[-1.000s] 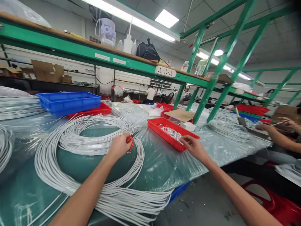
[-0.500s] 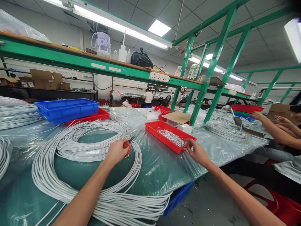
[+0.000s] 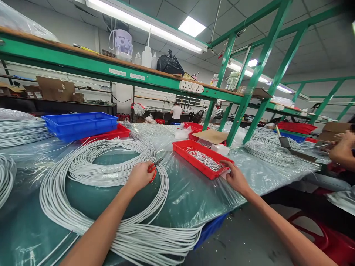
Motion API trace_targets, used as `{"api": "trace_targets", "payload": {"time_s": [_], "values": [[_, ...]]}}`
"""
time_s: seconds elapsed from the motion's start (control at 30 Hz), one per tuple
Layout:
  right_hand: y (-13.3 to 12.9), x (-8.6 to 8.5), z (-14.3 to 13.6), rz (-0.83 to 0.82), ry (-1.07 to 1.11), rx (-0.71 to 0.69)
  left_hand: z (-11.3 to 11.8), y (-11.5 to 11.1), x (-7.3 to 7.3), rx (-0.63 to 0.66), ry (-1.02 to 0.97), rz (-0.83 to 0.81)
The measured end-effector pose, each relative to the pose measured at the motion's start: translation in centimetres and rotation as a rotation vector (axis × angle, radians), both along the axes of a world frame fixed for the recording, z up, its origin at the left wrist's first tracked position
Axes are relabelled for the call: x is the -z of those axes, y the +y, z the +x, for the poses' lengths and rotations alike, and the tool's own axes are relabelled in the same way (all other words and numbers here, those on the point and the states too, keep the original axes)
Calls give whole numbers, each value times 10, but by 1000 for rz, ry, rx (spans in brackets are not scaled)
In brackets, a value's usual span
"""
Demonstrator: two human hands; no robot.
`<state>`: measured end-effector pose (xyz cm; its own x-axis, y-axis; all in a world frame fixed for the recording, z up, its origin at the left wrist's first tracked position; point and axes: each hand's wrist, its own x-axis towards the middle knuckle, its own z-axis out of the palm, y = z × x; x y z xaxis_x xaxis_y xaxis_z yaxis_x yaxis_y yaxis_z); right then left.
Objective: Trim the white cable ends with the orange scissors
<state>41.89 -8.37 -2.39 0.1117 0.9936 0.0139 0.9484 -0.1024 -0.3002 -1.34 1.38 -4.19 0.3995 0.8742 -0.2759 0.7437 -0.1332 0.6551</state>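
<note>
My left hand (image 3: 141,177) is closed round a pair of small scissors with orange-red handles (image 3: 152,172), their dark blades pointing up and right. It is over coils of white cable (image 3: 55,184) on the plastic-covered table. My right hand (image 3: 235,177) is at the near right corner of a red tray (image 3: 191,158), index finger reaching over the rim and thumb outside it. Small silvery pieces (image 3: 205,159) lie in the tray. Whether the fingers grip the tray's rim or a small piece is too unclear to tell.
Blue trays (image 3: 80,125) rest on a red one at the left. A green-framed shelf (image 3: 83,70) spans the table's back. Beside the red tray are a white box (image 3: 220,149) and brown cardboard (image 3: 212,136). At the right edge, another person's hands (image 3: 344,146) show above more cable coils (image 3: 271,151).
My right hand's index finger has extended over the tray's corner. My left hand still has the scissors. The other person's arm has drawn back to the right. The view has shifted slightly.
</note>
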Motion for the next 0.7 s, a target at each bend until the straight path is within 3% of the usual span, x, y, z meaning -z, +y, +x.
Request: {"api": "trace_targets", "payload": {"time_s": [0.37,0.53,0.7], "values": [[-3,0,-26,-44,123,-92,-1,0,-1,20,9,-9],[2,6,-22,26,51,-5,-1,1,-1,22,18,-9],[-7,-6,-27,76,-43,129,-1,1,-1,25,21,-10]]}}
